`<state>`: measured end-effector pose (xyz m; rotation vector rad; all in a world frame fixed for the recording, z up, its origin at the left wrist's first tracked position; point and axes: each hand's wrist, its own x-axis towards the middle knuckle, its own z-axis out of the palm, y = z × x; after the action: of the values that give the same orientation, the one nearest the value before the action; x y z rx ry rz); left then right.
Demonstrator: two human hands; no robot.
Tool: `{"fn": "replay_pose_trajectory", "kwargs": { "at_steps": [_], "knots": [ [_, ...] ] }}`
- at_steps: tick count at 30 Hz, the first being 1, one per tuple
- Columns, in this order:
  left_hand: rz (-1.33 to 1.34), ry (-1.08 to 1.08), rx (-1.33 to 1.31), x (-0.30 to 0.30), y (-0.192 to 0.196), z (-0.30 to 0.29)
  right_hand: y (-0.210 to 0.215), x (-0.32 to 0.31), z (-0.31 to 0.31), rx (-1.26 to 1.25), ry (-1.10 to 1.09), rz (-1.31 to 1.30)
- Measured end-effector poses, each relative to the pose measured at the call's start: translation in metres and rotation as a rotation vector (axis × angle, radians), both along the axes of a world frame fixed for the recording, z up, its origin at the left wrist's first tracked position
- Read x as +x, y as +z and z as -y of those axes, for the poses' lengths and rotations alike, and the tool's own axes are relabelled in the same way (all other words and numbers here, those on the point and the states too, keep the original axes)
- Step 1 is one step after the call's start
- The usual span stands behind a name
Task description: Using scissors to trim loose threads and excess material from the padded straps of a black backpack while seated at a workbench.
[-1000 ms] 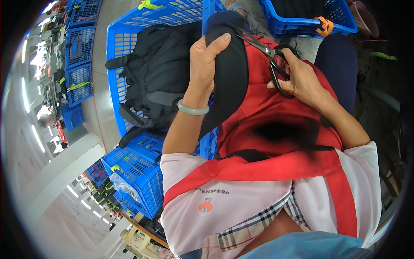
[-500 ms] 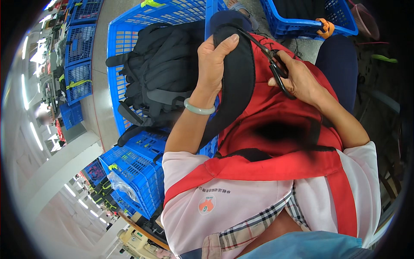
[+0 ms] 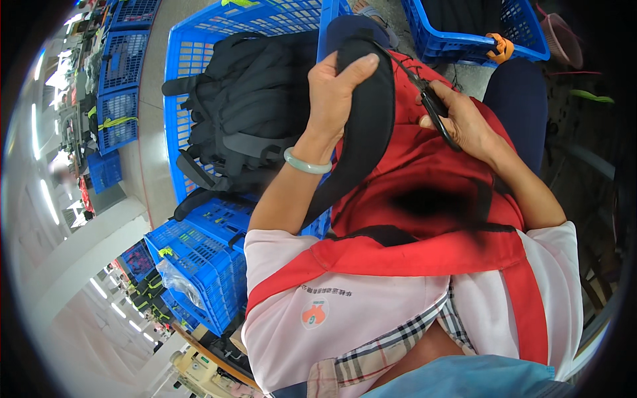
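Note:
My left hand [image 3: 334, 93] is closed on the upper end of a black padded strap [image 3: 371, 113], thumb lying on top. The strap curves down over my lap toward my left forearm. In my right hand [image 3: 461, 123] are black-handled scissors [image 3: 434, 109], their blades pointing up and left at the strap's top edge. The handles are squeezed together. Whether the tips touch the strap or a thread on it, I cannot make out. Under both hands spreads my red apron [image 3: 424, 156], with loose dark threads near the scissors.
Left of my hands stands a blue plastic crate [image 3: 174, 132] heaped with black straps [image 3: 259, 93]. Another blue crate [image 3: 464, 45], tied with an orange strip, sits at the far right beside a pink basket [image 3: 561, 40]. More blue crates [image 3: 199, 259] and a sewing machine [image 3: 199, 375] are at lower left.
The scissors' handles have come together as my right hand closed. My left hand, with the strap, has shifted slightly to the right.

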<state>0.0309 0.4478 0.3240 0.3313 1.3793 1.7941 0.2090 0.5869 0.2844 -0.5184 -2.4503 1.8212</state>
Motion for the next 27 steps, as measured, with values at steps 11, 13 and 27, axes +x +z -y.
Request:
{"fn": "replay_pose_trajectory", "kwargs": {
  "at_steps": [11,13,27],
  "knots": [
    [-0.065,-0.161,0.020,-0.001,0.004,0.003,0.008,0.008,-0.006,-0.102,0.083,0.008],
    [-0.050,-0.164,0.024,-0.001,0.001,0.002,0.009,0.011,-0.003,-0.050,0.040,0.034],
    [-0.009,-0.123,0.025,-0.002,-0.002,0.009,0.010,0.008,0.007,0.246,-0.023,0.123]
  ]
}}
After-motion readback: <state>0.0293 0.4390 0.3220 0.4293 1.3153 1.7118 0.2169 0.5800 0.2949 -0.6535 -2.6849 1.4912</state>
